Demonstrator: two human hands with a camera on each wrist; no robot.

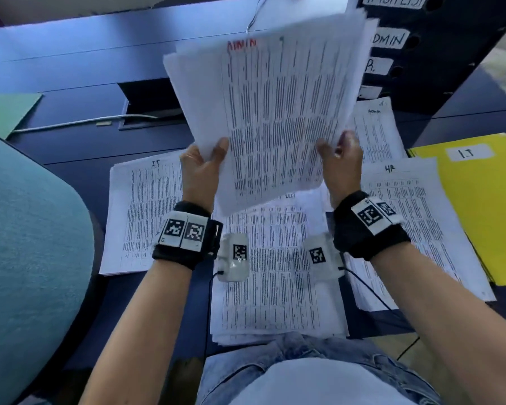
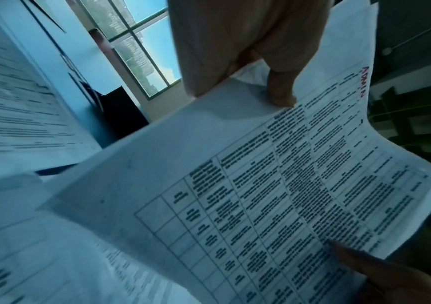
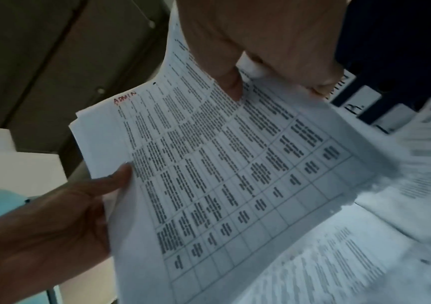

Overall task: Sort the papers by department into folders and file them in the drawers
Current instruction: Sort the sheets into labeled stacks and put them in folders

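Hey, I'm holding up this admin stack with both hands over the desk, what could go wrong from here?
1. The ADMIN stack is fanned at its top edge and held only at its bottom corners by the left hand and right hand; loose sheets might slip out.
2. Fallen sheets would likely land on the IT pile or HR pile below, mixing departments.
3. The yellow I.T folder lies closest; the stack might go in the wrong folder.

The held stack [image 1: 272, 112] hides most of the ADMIN pile [image 1: 374, 133], right of centre. The top binder label [image 1: 392, 0] is cut off by the upper edge. The table text stays too blurred to read.
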